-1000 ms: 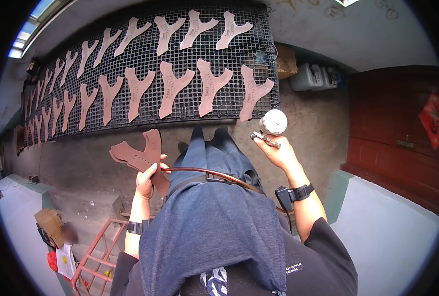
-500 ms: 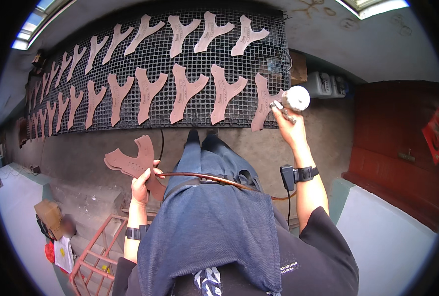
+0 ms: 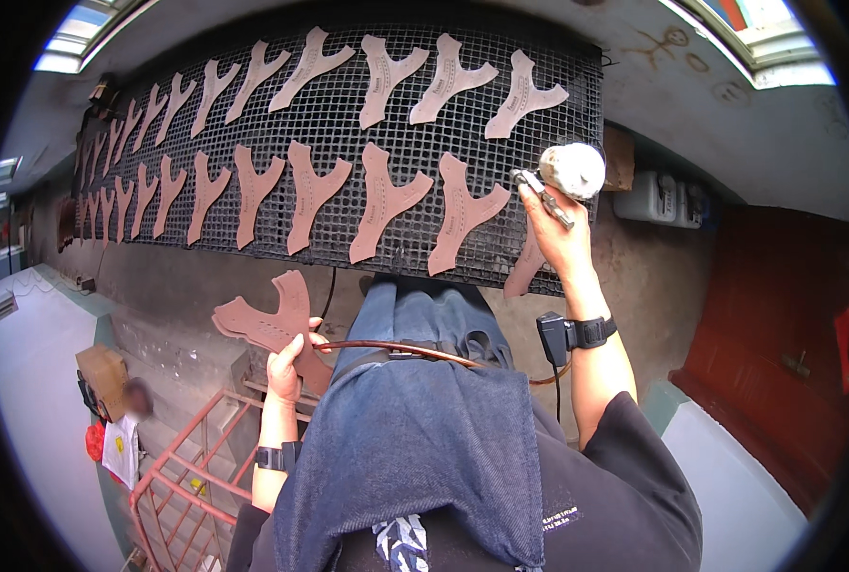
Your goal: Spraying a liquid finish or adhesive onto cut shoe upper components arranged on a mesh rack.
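My left hand [image 3: 288, 370] grips a small stack of Y-shaped, pinkish-brown flat pieces [image 3: 274, 322], apart from the rack, left of my waist. In my right hand [image 3: 560, 236] is a spray gun [image 3: 575, 172] with a round white cup, held over the right end of a black mesh rack [image 3: 348, 133]. Matching Y-shaped pieces [image 3: 382, 205] lie on the mesh in two long rows. One piece [image 3: 525, 269] is mostly hidden beneath my right hand and wrist. A reddish-brown hose [image 3: 386, 346] runs from beside my left hand across my waist toward the right.
White plastic jugs [image 3: 655, 198] and a cardboard box [image 3: 619, 160] stand past the rack's right end. A red metal frame [image 3: 191, 458] is at lower left, near another box [image 3: 102, 381]. A dark red panel [image 3: 763, 334] stands at right.
The view has shifted, so the rack and its pieces appear farther right and lower. Relative to the rack, my right hand and spray gun are farther from me. My left hand still holds the stack.
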`<state>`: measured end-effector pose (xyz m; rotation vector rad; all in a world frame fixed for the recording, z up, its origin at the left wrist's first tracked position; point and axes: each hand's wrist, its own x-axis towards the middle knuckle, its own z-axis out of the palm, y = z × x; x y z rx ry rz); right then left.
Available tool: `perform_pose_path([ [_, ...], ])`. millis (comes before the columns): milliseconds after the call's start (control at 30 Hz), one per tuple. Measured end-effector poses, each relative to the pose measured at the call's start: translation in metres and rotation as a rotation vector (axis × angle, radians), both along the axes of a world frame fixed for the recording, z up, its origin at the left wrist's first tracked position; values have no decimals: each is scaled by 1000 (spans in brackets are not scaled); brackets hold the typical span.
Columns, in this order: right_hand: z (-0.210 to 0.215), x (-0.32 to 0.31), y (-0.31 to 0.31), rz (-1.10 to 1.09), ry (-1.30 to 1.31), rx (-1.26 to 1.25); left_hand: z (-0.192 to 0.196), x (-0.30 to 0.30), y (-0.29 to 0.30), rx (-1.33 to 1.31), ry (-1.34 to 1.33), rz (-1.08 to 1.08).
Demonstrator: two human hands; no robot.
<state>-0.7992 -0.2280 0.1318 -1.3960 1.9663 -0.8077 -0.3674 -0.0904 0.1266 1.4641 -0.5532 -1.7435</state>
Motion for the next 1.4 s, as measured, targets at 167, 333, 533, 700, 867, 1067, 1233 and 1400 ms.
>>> perform_pose_path([
  [167,-5,13,1,108,53,139,-2,4,-5,-5,-6,-5],
  [333,13,17,17,137,56,332,-4,11,-16,-20,-21,-40],
  [533,-7,-2,-1,28,163,44,-6,12,-19,-17,-13,-44],
  [700,-2,10,-24,18,99,-50,-10,15,-2,-27,0,18],
  [867,-13,26,-47,95,34,0,-7,17,13,-24,-17,76],
  [1067,-16,46,-24,212,66,127,-7,26,21,-32,-5,93],
  [1233,-2,53,33,240,37,285,-12,38,20,-30,12,62],
  [1400,19,78,80,276,29,399,-12,49,10,-47,41,-50],
])
